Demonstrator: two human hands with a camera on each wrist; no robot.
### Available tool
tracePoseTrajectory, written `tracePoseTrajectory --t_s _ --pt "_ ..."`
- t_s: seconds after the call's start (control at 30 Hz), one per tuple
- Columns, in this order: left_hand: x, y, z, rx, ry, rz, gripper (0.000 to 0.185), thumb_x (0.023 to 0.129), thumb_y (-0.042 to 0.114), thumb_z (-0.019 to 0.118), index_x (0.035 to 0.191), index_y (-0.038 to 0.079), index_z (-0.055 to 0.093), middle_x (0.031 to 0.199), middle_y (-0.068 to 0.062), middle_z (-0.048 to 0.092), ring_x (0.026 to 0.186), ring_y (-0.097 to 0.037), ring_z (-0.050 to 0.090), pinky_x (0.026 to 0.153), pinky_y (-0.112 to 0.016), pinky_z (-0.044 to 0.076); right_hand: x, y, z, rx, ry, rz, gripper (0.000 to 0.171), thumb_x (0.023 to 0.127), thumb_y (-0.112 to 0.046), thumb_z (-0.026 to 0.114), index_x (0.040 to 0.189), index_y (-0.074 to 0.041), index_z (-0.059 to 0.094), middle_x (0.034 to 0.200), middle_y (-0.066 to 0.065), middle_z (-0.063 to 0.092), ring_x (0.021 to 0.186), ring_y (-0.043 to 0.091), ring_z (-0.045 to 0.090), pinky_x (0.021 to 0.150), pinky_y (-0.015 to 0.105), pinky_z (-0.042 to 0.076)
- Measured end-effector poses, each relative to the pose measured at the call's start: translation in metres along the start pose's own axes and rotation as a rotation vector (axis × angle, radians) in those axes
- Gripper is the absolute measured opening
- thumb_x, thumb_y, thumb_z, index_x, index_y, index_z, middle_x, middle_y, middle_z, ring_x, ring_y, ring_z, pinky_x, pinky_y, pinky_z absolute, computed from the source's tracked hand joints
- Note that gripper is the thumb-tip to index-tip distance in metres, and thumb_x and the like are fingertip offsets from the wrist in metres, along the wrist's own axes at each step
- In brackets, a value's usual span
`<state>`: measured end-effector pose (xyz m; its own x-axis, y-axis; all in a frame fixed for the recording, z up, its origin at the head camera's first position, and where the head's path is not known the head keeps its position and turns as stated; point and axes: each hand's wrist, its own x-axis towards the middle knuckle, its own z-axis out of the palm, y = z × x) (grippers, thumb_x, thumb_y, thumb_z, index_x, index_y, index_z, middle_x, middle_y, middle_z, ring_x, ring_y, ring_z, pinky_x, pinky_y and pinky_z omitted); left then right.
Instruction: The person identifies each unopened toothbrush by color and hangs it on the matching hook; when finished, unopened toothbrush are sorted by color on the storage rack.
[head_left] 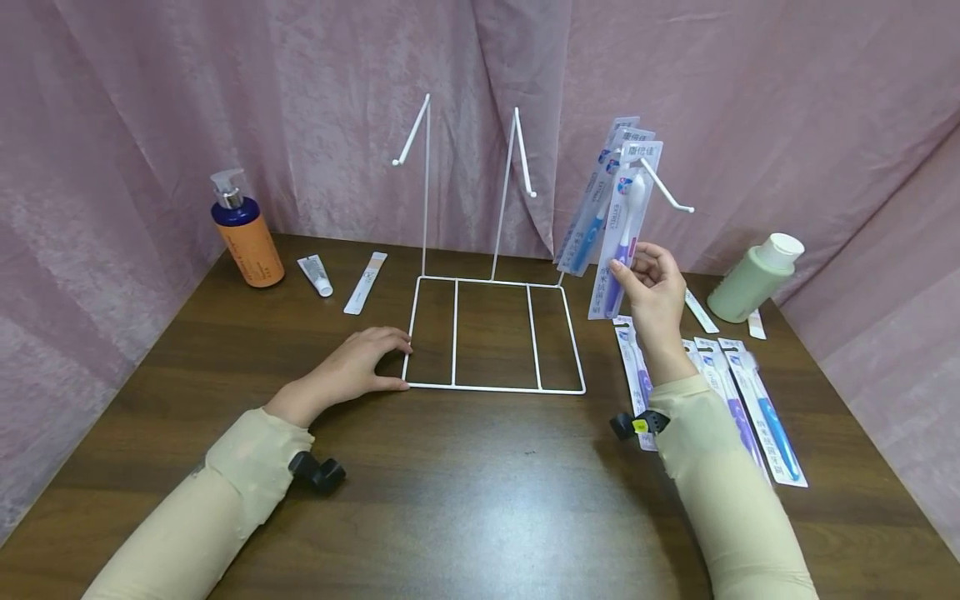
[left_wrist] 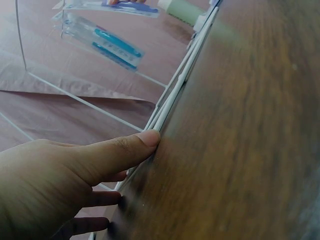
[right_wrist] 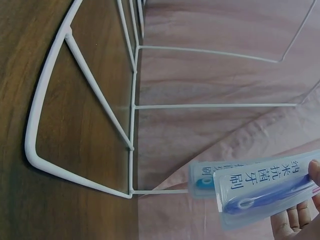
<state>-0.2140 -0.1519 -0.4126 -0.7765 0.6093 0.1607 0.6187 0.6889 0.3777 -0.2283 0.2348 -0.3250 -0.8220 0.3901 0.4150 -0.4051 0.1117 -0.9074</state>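
Observation:
My right hand (head_left: 657,287) pinches the lower part of a packaged purple toothbrush (head_left: 627,221) between thumb and fingers. The top of its clear pack is on the right hook (head_left: 670,190) of a white wire display rack (head_left: 495,389). Behind it on that hook hang other packs, with a blue toothbrush (head_left: 588,235) showing. In the right wrist view the purple toothbrush pack (right_wrist: 265,187) overlaps a blue one. My left hand (head_left: 360,358) rests at the rack base's left front corner, its thumb touching the corner and its fingers on the side wire, fairly straight.
More toothbrush packs (head_left: 763,412) lie on the right of the wooden table, partly behind my right forearm. A green bottle (head_left: 756,277) leans at the back right. At the left are an orange pump bottle (head_left: 247,237), a small tube (head_left: 315,275) and a slim packet (head_left: 366,283).

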Motion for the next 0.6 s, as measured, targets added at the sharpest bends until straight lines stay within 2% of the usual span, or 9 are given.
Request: tracePoseTrajectory --t_s 0.23,0.47,0.6 --pt "-0.001 0.0 0.0 -0.002 -0.007 -0.007 0.05 0.078 0.033 0.079 0.116 0.005 0.064 0.13 -0.014 0.058 0.126 -0.034 0.05 0.106 -0.055 0.038 0.008 0.006 0.006 0.038 0.009 0.006 0.033 0.079 0.007 0.072 0.094 -0.021 0.061 0.078 -0.01 0.064 0.07 0.003 0.057 0.068 0.014 0.048" --pt "-0.001 0.001 0.0 0.002 -0.004 -0.007 0.05 0.077 0.034 0.079 0.116 0.005 0.064 0.13 -0.014 0.058 0.126 -0.034 0.05 0.105 -0.056 0.038 0.013 0.011 0.007 -0.029 0.003 0.0 0.03 0.08 0.002 0.073 0.094 -0.022 0.061 0.08 -0.01 0.063 0.071 0.004 0.057 0.069 0.015 0.049" --pt "-0.001 0.001 0.0 0.004 -0.002 -0.01 0.05 0.077 0.033 0.079 0.116 0.005 0.064 0.13 -0.014 0.058 0.126 -0.034 0.05 0.105 -0.056 0.038 0.015 0.011 0.007 -0.059 -0.013 -0.022 0.027 0.08 0.001 0.073 0.097 -0.017 0.063 0.079 -0.012 0.063 0.071 0.002 0.058 0.069 0.014 0.049"
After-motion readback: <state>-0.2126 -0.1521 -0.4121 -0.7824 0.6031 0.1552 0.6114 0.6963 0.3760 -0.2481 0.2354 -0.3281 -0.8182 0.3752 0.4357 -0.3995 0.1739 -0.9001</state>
